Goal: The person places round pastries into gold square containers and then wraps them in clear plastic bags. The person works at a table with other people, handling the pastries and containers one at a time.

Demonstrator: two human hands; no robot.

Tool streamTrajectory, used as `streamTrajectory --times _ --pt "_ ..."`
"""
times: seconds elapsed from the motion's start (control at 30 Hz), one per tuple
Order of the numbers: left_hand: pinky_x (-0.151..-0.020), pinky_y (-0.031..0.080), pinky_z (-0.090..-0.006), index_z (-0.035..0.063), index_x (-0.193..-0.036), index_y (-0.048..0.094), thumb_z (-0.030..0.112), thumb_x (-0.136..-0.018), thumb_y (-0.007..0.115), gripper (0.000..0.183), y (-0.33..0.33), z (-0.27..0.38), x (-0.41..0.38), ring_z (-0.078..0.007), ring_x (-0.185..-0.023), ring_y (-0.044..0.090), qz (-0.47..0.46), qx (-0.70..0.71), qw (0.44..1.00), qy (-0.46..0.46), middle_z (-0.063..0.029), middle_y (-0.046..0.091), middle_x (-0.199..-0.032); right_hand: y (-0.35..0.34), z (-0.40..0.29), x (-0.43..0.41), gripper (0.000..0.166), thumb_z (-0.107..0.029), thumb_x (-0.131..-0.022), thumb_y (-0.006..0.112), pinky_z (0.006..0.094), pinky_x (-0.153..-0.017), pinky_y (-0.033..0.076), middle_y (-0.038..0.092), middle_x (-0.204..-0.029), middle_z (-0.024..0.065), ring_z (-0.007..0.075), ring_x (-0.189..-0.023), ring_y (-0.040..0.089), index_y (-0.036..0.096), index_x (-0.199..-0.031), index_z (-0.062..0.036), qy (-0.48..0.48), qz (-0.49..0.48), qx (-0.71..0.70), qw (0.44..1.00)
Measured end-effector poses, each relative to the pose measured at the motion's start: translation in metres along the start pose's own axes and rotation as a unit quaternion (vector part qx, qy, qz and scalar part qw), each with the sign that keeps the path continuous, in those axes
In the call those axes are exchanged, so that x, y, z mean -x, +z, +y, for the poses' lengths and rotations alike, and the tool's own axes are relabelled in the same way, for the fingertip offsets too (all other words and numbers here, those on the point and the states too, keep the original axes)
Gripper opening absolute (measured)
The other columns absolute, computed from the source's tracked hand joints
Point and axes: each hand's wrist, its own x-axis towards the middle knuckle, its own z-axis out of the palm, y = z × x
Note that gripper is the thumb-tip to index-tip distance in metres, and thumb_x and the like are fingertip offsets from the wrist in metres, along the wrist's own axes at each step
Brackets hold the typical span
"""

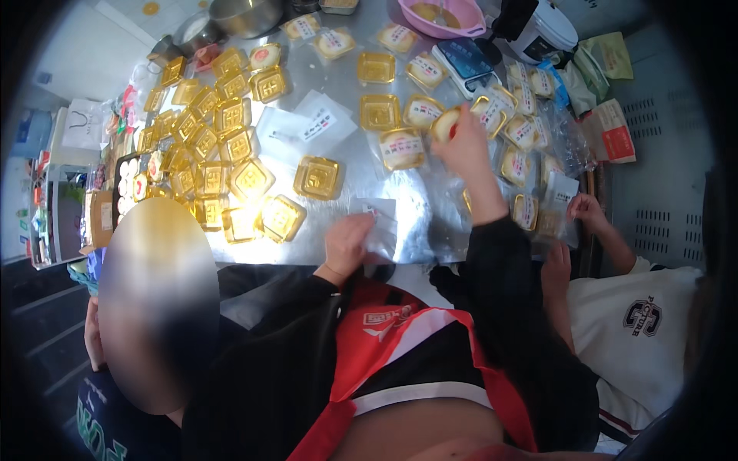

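Observation:
My left hand point(347, 243) holds a small transparent plastic bag point(381, 233) at the near edge of the steel table point(331, 69). Farther forward, my right hand point(467, 150) grips a round pale pastry point(444, 123), with gold edging showing beside it and a red spot partly covered by my fingers. Just left of it lies a bagged pastry point(402, 148) bearing printed writing. Two gold plastic trays point(379, 112) point(376, 68) sit beyond that. Another gold tray point(316, 177) stands between my left hand and flat printed bags point(314, 124).
Many gold trays point(230, 115) crowd the left side. Bagged pastries point(522, 132) and a scale point(467, 66) are to the right. A pink basin point(444, 17) and steel bowl point(245, 17) stand behind. A co-worker's hands point(585, 208) handle a bag at right; another person point(158, 311) is at left.

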Motion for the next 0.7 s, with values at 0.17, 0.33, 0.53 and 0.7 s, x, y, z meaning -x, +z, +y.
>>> streamTrajectory --times 0.17,0.33,0.53,0.7 --pt "-0.102 0.041 -0.0507 0.0070 -0.108 0.066 0.003 -0.072 0.060 0.036 0.017 -0.033 0.009 -0.0271 -0.116 0.058 -0.101 0.001 0.995 0.009 -0.0095 0.065 -0.117 0.007 -0.001 -0.120 0.100 -0.037 -0.069 0.078 0.0417 -0.105 0.042 0.048 -0.138 0.0260 0.0401 -0.128 0.047 0.030 -0.146 0.0057 0.028 -0.032 0.060 0.997" --pt "-0.103 0.042 -0.0463 0.0073 -0.113 0.064 0.007 -0.076 0.059 0.038 0.026 -0.040 0.014 -0.0291 -0.118 0.056 -0.142 0.039 0.989 -0.001 -0.0124 0.064 -0.117 0.071 0.010 -0.197 0.076 -0.042 -0.071 0.074 0.0408 -0.099 0.046 0.061 -0.122 0.0231 0.0370 -0.114 0.058 0.053 -0.129 0.0021 -0.100 0.095 0.130 0.982" --pt "-0.096 0.047 -0.0377 0.0019 -0.117 0.060 0.005 -0.090 0.053 0.028 -0.019 -0.042 0.001 -0.0273 -0.112 0.057 -0.152 0.003 0.988 0.006 -0.0134 0.061 -0.118 0.035 -0.074 -0.183 0.100 -0.057 -0.064 0.080 0.0441 -0.103 0.044 0.054 -0.137 0.0184 0.0339 -0.122 0.055 0.042 -0.142 -0.0073 0.015 -0.012 0.248 0.969" --pt "-0.088 0.046 -0.0295 0.0004 -0.108 0.060 -0.002 -0.091 0.051 0.019 -0.268 0.004 -0.001 -0.0198 -0.098 0.052 -0.278 -0.556 0.771 -0.137 -0.0094 0.055 -0.105 0.089 -0.202 -0.212 0.075 -0.026 -0.074 0.080 0.0452 -0.105 0.039 0.053 -0.135 0.0208 0.0381 -0.124 0.049 0.048 -0.137 -0.0016 -0.411 0.036 -0.040 0.910"
